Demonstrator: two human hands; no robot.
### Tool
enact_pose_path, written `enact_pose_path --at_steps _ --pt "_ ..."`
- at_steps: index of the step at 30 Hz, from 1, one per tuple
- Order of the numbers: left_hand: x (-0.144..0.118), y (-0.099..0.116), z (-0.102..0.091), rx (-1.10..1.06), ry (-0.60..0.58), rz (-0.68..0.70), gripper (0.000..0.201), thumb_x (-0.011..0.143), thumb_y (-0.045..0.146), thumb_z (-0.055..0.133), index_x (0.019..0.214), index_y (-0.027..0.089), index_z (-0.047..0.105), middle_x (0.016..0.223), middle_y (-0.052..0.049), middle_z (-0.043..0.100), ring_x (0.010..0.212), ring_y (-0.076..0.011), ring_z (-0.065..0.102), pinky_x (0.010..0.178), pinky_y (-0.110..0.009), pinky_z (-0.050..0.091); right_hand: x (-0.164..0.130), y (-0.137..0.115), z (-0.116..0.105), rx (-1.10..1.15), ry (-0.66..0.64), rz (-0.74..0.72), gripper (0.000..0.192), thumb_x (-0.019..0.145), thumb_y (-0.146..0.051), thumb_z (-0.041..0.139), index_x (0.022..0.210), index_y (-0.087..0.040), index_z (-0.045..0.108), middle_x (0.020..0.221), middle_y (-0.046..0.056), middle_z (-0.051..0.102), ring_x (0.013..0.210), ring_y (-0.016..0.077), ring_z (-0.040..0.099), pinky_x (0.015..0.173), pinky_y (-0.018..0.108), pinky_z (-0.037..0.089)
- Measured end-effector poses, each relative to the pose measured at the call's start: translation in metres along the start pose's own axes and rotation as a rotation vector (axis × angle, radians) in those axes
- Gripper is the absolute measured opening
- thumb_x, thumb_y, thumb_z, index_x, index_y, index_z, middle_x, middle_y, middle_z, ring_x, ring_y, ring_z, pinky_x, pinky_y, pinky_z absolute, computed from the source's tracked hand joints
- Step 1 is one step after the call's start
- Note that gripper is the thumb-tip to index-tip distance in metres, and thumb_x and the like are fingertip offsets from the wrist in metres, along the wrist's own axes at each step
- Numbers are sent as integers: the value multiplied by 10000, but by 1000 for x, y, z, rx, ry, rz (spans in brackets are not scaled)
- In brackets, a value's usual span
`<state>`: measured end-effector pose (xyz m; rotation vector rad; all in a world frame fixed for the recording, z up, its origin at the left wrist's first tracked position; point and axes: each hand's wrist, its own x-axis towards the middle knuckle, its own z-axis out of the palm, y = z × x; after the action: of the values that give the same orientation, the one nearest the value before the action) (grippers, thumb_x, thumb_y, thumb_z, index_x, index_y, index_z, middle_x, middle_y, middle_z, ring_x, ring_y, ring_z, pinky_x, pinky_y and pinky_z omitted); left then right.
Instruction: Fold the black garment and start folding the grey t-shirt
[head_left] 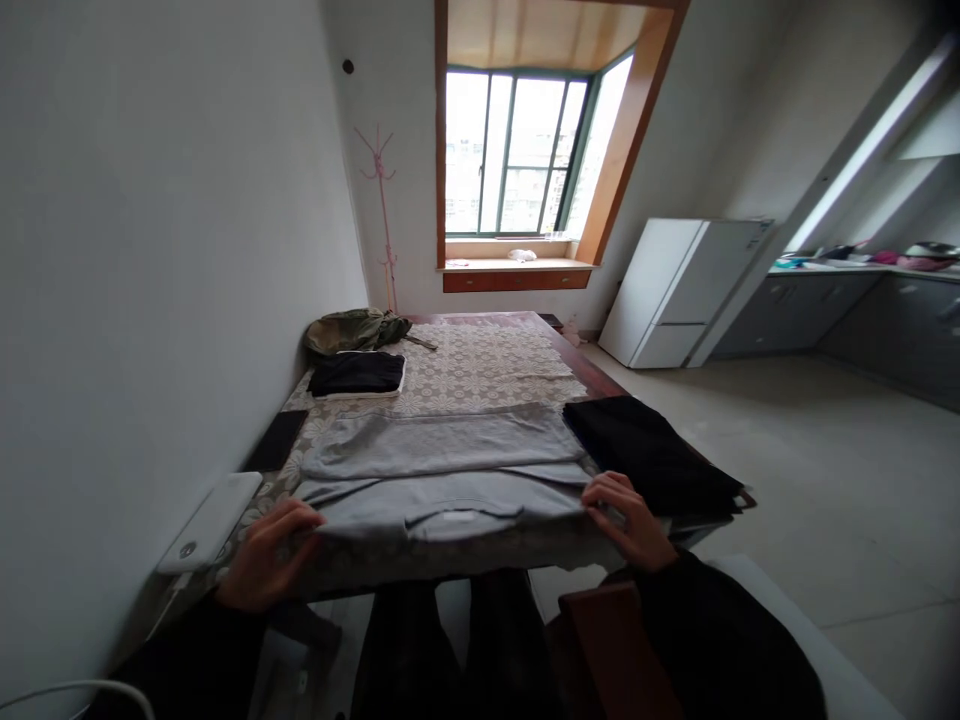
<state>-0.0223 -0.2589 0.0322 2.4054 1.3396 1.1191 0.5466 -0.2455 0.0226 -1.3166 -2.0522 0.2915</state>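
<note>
hands numbered two — left hand [264, 556] and right hand [628, 520] each pinched a near corner of one grey shirt [442, 470] on the table [487, 365]; two black garments [652, 455] lay nearby — fingertips hidden under cloth.

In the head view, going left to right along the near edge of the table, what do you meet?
White flat device → left hand → grey T-shirt → right hand → black folded garment.
</note>
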Motion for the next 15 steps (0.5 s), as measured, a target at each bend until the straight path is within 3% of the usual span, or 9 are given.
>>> enact_pose_path --at_steps 2,4,7,9,12,15 --pt "-27 2 -2 3 -29 14 124 916 308 622 928 287 744 859 -36 746 809 -212 703 746 -312 587 -28 -4 -8 27 -69 26 307 967 -443 512 735 -291 643 779 67 691 820 275 657 905 476 500" --pt "-37 0 -2 27 -10 -15 153 927 321 598 902 288 746 850 -38 752 825 -222 711 771 -325 592 -39 -5 -10 31 -28 80 358 984 -467 502 705 -293 643 752 75 690 793 278 657 824 457 514" --pt "-21 -4 4 113 67 -100 191 936 385 590 887 274 737 870 -41 759 870 -235 719 845 -355 583 -24 -2 -4 37 58 135 325 989 -472 506 803 -277 688 825 87 718 827 271 667 795 420 533" --pt "3 -3 10 164 53 -149 231 940 429 577 934 262 737 943 -52 769 942 -244 719 906 -374 568 0 -2 6 28 32 130 287 983 -452 512 933 -254 714 908 85 727 855 254 674 812 393 548" --pt "41 1 22 217 -122 -204 295 930 426 551 1084 255 736 1168 -72 759 1142 -259 682 1025 -404 523 41 -2 23 -71 -106 96 260 970 -362 514 1055 -237 725 1024 75 727 914 228 686 868 359 549" --pt "71 -6 30 271 -359 -249 401 861 398 598 1214 251 718 1348 -86 703 1280 -286 624 1097 -434 478 79 4 37 -250 -256 98 285 923 -263 580 1170 -237 722 1184 79 716 1106 242 676 982 338 509"
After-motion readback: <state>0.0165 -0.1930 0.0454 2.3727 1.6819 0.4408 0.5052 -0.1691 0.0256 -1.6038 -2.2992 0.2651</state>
